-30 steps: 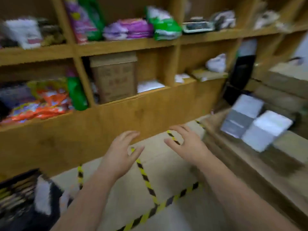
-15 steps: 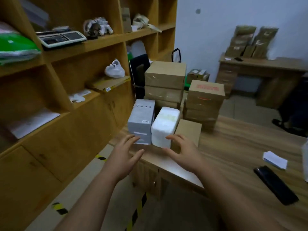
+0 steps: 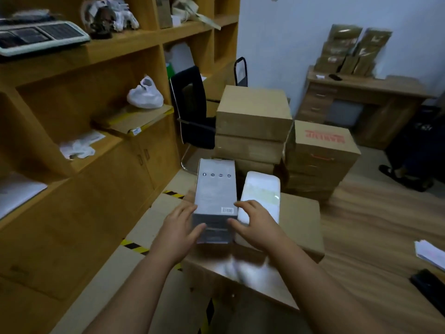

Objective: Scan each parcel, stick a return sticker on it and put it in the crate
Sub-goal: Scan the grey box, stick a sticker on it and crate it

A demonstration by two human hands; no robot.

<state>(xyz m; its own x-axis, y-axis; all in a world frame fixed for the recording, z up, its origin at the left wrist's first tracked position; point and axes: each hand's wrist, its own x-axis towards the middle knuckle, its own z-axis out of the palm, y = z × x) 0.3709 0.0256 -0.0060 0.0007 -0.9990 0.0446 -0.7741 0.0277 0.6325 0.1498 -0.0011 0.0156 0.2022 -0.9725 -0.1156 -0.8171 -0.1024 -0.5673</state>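
Observation:
A tall grey box (image 3: 215, 189) with a barcode near its lower right stands at the left end of the wooden table (image 3: 375, 227). My left hand (image 3: 179, 225) holds its left side with the thumb on the front. My right hand (image 3: 256, 227) holds its right side, fingers curled on the edge. A white foam parcel (image 3: 262, 189) stands right beside it, on a flat cardboard box (image 3: 305, 222). No crate is in view.
Stacked cardboard boxes (image 3: 252, 112) and a red-printed box (image 3: 322, 145) stand behind. A dark scanner-like device (image 3: 428, 285) and white sticker sheets (image 3: 431, 254) lie at the table's right. Wooden shelves (image 3: 96, 92) line the left; a black chair (image 3: 192, 109) stands by them.
The view swung from the shelves and floor to the table. Both hands reached forward and took hold of the grey box from either side.

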